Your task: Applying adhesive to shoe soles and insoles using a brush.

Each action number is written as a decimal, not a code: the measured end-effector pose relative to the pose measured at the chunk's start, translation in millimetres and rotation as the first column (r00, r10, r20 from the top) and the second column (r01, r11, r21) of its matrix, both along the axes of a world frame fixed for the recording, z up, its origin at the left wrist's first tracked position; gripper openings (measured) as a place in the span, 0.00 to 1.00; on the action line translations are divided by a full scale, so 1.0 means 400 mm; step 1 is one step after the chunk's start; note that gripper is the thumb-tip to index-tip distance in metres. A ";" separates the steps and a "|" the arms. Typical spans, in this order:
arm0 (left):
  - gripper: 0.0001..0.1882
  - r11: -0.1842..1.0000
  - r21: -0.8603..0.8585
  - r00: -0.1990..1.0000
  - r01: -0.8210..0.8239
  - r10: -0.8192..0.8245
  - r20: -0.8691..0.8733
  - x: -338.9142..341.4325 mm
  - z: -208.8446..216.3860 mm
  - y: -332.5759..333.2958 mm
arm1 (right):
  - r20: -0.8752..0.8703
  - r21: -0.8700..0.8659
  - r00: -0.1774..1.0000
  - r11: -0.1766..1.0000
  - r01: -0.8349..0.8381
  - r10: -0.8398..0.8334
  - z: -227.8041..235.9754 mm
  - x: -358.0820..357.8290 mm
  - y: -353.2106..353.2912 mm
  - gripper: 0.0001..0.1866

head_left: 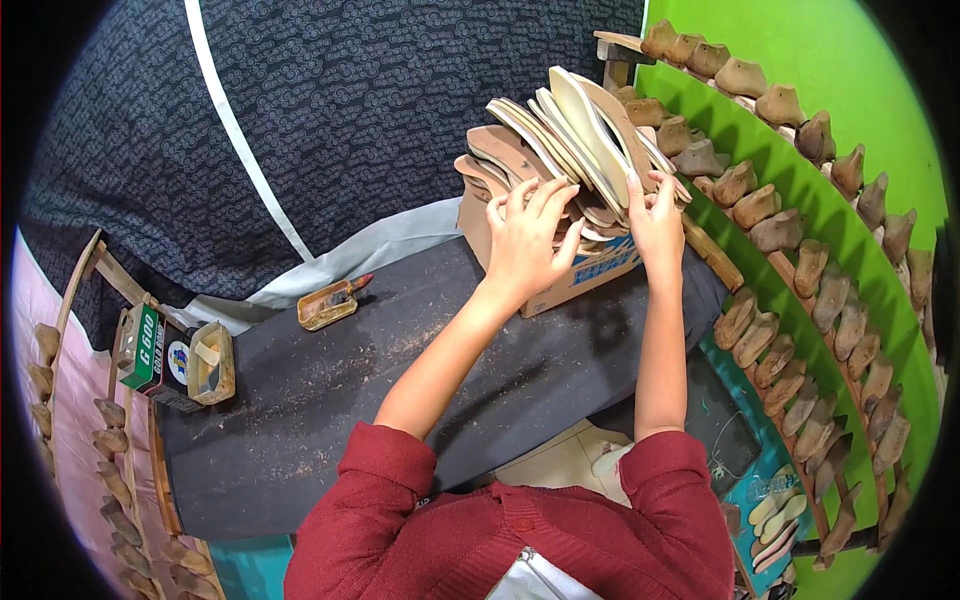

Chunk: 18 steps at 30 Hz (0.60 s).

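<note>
A cardboard box (583, 290) stands at the far right of the dark table, packed with upright shoe insoles (528, 150) in cream and tan. My left hand (535, 235) is over the near left part of the box, fingers apart, its fingertips against or just above the insoles. With my right hand (655, 225) I pinch the lower end of a tan insole (612, 115) at the box's right side. Its cream neighbour (580, 115) leans right alongside it. The insoles' lower ends are hidden inside the box and behind my hands.
Scraps litter the dark tabletop (330, 420). An open glue container (330, 303) with a brush lies near its far edge. At left stand a green-and-white tin (142, 345) and a cut-open container (212, 365). Racks of wooden shoe lasts (780, 230) line the right wall; more lasts (112, 440) are at left.
</note>
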State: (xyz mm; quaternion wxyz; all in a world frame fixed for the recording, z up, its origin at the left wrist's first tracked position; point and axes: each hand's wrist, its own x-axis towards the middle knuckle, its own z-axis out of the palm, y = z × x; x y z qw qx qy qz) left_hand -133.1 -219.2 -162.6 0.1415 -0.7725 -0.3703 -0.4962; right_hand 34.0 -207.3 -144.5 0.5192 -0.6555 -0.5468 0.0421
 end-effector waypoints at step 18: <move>0.19 1.000 -0.005 1.000 0.003 -0.004 -0.010 -0.001 0.011 0.012 | -0.122 0.135 0.989 0.989 -0.064 0.081 0.012 -0.002 0.061 0.26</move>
